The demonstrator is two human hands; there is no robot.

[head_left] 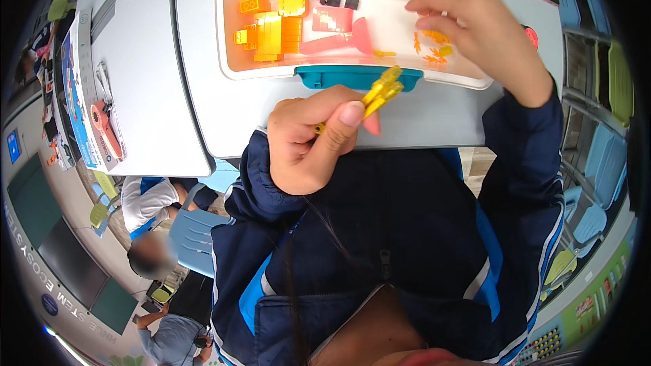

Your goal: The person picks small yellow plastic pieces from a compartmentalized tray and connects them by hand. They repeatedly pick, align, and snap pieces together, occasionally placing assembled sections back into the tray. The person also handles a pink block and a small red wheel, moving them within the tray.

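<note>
Left hand pinches a bundle of yellow pieces above the surface; right hand reaches into the tray, fingertips seemingly closed on small orange bits.

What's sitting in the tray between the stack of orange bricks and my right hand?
In the head view, pink flat pieces lie in the white tray between the orange bricks and the right hand.

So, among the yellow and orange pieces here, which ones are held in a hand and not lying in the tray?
The thin yellow pieces pinched in the left hand, in front of the tray. The yellow and orange blocks all lie inside it.
</note>
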